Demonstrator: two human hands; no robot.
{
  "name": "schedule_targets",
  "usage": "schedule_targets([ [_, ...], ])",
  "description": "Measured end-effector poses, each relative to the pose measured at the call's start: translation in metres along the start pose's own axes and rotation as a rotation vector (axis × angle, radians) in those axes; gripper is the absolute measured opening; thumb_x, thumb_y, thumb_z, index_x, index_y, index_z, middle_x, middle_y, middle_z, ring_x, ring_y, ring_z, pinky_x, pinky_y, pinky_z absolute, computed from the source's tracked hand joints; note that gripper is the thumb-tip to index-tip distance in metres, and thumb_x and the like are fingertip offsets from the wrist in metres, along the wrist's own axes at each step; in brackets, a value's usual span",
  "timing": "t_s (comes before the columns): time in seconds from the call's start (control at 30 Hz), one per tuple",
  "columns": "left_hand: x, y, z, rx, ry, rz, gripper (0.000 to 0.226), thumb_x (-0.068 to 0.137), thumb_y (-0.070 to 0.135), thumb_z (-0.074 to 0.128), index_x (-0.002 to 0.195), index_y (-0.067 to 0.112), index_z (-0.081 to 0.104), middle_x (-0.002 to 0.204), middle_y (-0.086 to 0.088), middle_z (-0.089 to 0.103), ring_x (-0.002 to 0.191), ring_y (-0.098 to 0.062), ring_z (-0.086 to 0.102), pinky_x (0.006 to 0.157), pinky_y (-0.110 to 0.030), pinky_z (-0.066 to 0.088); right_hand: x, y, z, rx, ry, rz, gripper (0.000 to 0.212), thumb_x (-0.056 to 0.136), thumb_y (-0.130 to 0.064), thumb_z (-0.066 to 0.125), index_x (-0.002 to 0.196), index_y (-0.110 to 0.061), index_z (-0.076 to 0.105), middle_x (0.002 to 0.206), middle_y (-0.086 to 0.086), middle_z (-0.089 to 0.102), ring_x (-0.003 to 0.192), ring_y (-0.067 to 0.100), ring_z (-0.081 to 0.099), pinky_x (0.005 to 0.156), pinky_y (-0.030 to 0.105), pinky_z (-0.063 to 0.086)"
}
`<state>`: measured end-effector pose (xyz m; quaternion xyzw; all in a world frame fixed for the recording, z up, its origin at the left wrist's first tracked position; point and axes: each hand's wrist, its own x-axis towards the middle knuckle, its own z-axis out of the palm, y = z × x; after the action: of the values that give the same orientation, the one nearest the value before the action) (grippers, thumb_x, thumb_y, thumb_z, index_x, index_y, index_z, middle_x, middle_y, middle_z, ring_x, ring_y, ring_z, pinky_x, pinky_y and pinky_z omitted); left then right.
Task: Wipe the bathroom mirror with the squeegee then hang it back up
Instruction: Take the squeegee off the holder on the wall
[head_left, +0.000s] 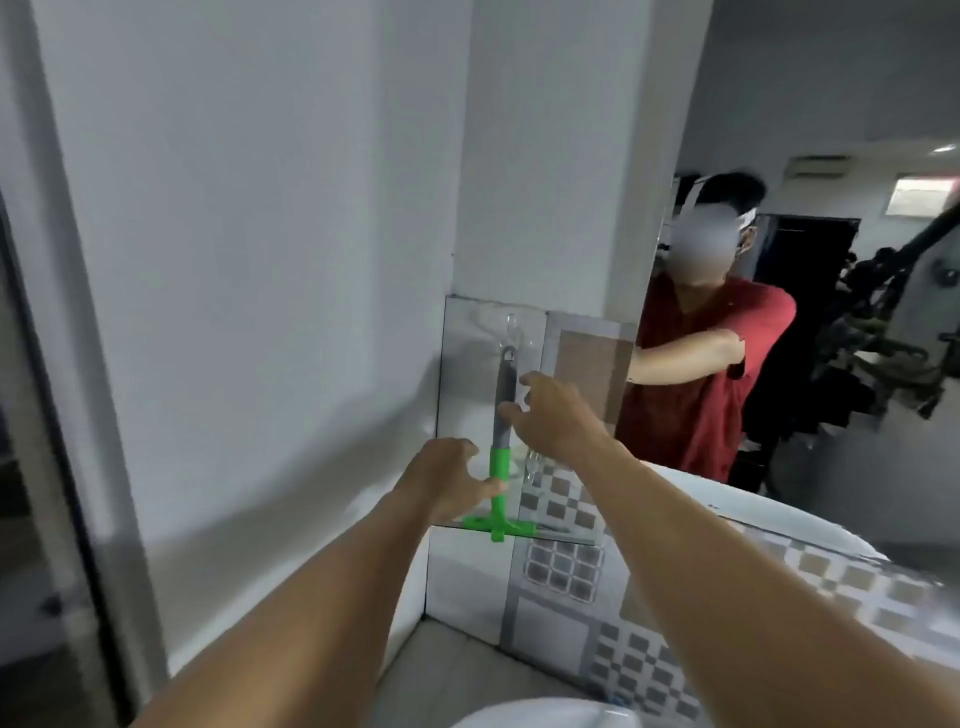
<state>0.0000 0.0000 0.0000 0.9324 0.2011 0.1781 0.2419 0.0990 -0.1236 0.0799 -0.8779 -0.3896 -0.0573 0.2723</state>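
- The squeegee (501, 441) hangs upright against the tiled wall (582, 374), its grey handle topping out at a clear hook (510, 332) and its green blade bar lying crosswise at the bottom.
- The right hand (550, 415) sits up at the grey part of the handle, fingers curled loosely around it; its grip looks half open, and whether the fingertips actually touch the handle cannot be told.
- The left hand (447, 478) is lower, at the green neck just above the blade, fingers spread wide and thumb right beside the plastic, not closed on anything.
- The mirror (810, 332) stands just to the right of the hook, showing the person's reflection.
- Handling call: this looks like a light, stiff plastic tool, easy for one hand, with a soft rubber edge along the blade that should stay clear of pinching fingers.
- Best hold is likely mid-handle on the grey section, lifting up to clear the hook rather than pulling straight out.
- The glossy tile and the smooth handle may be slippery if wet, so a full wrap of the fingers looks wiser than a fingertip pinch.
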Motion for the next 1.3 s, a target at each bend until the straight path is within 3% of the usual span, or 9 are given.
schedule_targets([
  [0.17,0.014,-0.005,0.027,-0.1,0.0,0.007,0.044,0.085,0.053,0.071,0.11,0.017,0.071,0.118,0.0,0.071,0.104,-0.017,0.065,0.09,-0.031,0.051,0.019,-0.002,0.022,0.266,0.092,0.082,0.039,0.097,-0.031,0.061,0.129,-0.01,0.055,0.113,0.01,0.07,0.085,0.021,0.063,0.059,0.027,0.048],
  [0.37,0.013,-0.003,0.039,-0.248,0.109,-0.024,0.015,0.088,0.029,0.074,0.091,0.015,0.068,0.082,0.007,0.067,0.073,-0.008,0.06,0.059,-0.005,0.04,0.023,-0.002,0.028,0.381,0.156,0.12,0.03,0.095,-0.024,0.065,0.121,-0.008,0.059,0.111,0.006,0.066,0.09,0.021,0.059,0.064,0.027,0.043],
  [0.57,-0.001,0.009,0.038,-0.366,0.191,-0.055,0.021,0.087,0.03,0.074,0.101,0.015,0.069,0.093,0.004,0.073,0.079,-0.009,0.067,0.071,-0.019,0.055,0.014,-0.007,0.014,0.436,0.181,0.09,0.03,0.095,-0.025,0.067,0.12,-0.011,0.06,0.104,0.001,0.066,0.077,0.008,0.06,0.056,0.018,0.04],
  [0.73,-0.03,0.035,0.025,-0.396,0.291,-0.02,0.026,0.084,0.029,0.079,0.101,0.015,0.067,0.087,0.009,0.068,0.071,-0.001,0.063,0.06,-0.002,0.043,-0.009,-0.018,-0.015,0.505,0.199,0.101,0.029,0.092,-0.025,0.07,0.117,-0.012,0.063,0.101,0.002,0.072,0.085,0.019,0.072,0.072,0.036,0.061],
  [0.9,-0.064,0.07,0.012,-0.357,0.352,0.052,0.025,0.089,0.029,0.074,0.108,0.014,0.068,0.095,0.003,0.071,0.077,-0.009,0.064,0.072,-0.017,0.051,-0.049,-0.017,-0.059,0.567,0.215,0.075,0.036,0.089,-0.024,0.074,0.121,-0.014,0.062,0.101,0.003,0.073,0.086,0.021,0.074,0.076,0.046,0.064],
  [0.97,-0.079,0.085,0.005,-0.308,0.356,0.101,0.022,0.091,0.028,0.072,0.108,0.013,0.069,0.093,0.004,0.07,0.073,-0.007,0.062,0.068,-0.01,0.048,-0.072,-0.014,-0.081,0.549,0.245,0.053,0.044,0.089,-0.022,0.075,0.127,-0.015,0.055,0.108,0.005,0.072,0.087,0.021,0.073,0.072,0.042,0.064],
  [1.07,-0.096,0.112,-0.005,-0.26,0.347,0.162,0.021,0.093,0.023,0.07,0.109,0.01,0.07,0.096,-0.001,0.073,0.08,-0.014,0.065,0.076,-0.019,0.052,-0.108,-0.005,-0.116,0.427,0.326,0.026,0.062,0.089,-0.017,0.075,0.141,-0.012,0.041,0.122,0.009,0.065,0.096,0.02,0.066,0.071,0.024,0.056],
  [1.17,-0.109,0.147,-0.017,-0.208,0.309,0.217,0.012,0.094,0.02,0.068,0.104,0.013,0.069,0.093,-0.003,0.071,0.079,-0.017,0.065,0.074,-0.026,0.053,-0.139,0.008,-0.148,0.282,0.394,-0.01,0.094,0.089,-0.02,0.074,0.159,-0.011,0.011,0.148,0.015,0.044,0.128,0.028,0.051,0.101,0.033,0.046],
  [1.3,-0.12,0.192,-0.032,-0.141,0.24,0.285,0.009,0.097,0.021,0.06,0.09,0.017,0.065,0.079,-0.001,0.065,0.065,-0.017,0.06,0.059,-0.032,0.05,-0.168,0.038,-0.182,0.001,0.486,-0.033,0.061,0.095,-0.032,0.065,0.15,-0.018,0.042,0.165,0.016,0.017,0.151,0.037,0.014,0.122,0.052,0.02],
])
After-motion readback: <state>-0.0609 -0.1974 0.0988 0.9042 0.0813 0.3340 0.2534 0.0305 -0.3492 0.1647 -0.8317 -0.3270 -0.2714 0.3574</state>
